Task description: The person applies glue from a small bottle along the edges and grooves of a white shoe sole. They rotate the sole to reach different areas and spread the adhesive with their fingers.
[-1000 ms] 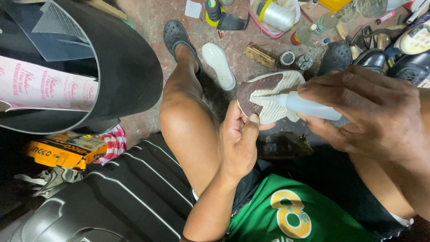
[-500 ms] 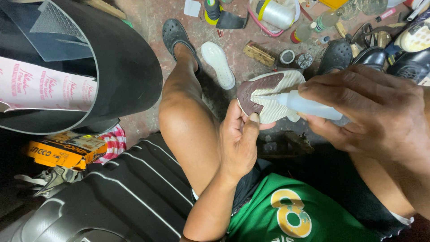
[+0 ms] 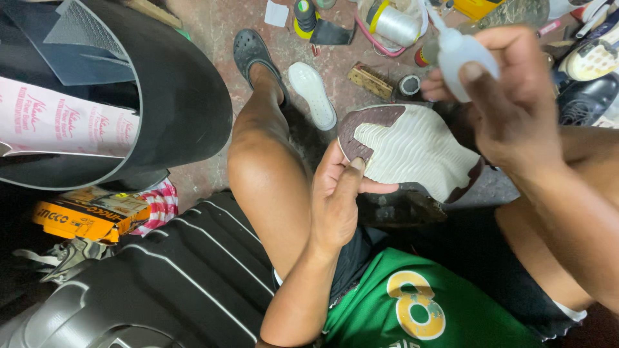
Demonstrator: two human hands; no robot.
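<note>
My left hand [image 3: 338, 196] grips a shoe [image 3: 412, 148] turned sole up, thumb pressed on its dark maroon heel patch. The sole is white with a wavy tread and maroon ends. My right hand [image 3: 509, 96] holds a small white squeeze bottle [image 3: 461, 55] above and to the right of the sole, nozzle pointing up and left, clear of the shoe. My bare left knee [image 3: 258, 167] lies just left of the shoe.
A large black rolled sheet with a pink-printed white liner [image 3: 97, 103] fills the left. An orange box [image 3: 84, 212] lies below it. On the floor ahead are a white insole [image 3: 313, 93], a dark clog [image 3: 251, 51], thread spools [image 3: 393, 22] and several shoes [image 3: 587, 71].
My right hand has lifted the squeeze bottle up and away from the sole, where its nozzle rested before. The whole sole now shows. My left hand keeps its grip.
</note>
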